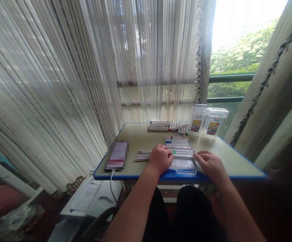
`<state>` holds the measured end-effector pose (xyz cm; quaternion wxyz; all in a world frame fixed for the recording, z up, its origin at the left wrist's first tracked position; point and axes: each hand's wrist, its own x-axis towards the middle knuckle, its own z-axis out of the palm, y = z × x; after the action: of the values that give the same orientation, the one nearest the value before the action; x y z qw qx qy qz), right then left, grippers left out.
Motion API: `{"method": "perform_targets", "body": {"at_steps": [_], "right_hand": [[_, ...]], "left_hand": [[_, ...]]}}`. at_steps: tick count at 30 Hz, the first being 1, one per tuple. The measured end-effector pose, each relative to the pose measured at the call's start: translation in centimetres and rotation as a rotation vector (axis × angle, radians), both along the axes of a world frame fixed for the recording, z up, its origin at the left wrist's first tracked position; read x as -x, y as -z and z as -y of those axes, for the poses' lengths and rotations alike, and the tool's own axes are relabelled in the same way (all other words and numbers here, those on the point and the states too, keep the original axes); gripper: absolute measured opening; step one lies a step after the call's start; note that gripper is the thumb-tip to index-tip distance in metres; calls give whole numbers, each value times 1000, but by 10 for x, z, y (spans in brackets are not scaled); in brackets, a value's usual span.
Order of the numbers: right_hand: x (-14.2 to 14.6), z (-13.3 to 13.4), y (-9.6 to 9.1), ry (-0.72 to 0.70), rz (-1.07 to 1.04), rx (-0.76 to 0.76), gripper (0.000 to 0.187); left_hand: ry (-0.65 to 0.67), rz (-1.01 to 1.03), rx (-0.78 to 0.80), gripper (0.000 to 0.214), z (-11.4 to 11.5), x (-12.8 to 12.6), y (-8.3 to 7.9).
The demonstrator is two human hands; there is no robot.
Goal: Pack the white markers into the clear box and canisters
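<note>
My left hand (161,158) rests curled on the small table, its fingers closed over the ends of white markers (179,146) laid in a row. My right hand (209,164) is curled at the right end of the same row, touching a marker and the edge of a clear plastic lid (184,167) that lies at the table's front edge between both hands. What each hand grips is partly hidden by the fingers.
A second pile of markers (164,126) lies at the back of the blue-edged table (226,158). Two clear plastic containers (206,123) stand at the back right. A phone (117,156) with a cable lies at the left. Curtains and a window are behind.
</note>
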<state>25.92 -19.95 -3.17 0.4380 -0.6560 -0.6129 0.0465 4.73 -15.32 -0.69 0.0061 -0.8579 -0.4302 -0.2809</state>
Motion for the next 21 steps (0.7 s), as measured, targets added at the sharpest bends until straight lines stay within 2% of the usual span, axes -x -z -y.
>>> {"method": "perform_targets", "body": {"at_steps": [12, 21], "right_hand": [[-2, 1, 5, 31, 25, 13, 45], [-5, -8, 14, -3, 61, 23, 50]], "left_hand": [[16, -9, 67, 16, 2, 1, 0], [-30, -11, 130, 20, -5, -3, 7]]}}
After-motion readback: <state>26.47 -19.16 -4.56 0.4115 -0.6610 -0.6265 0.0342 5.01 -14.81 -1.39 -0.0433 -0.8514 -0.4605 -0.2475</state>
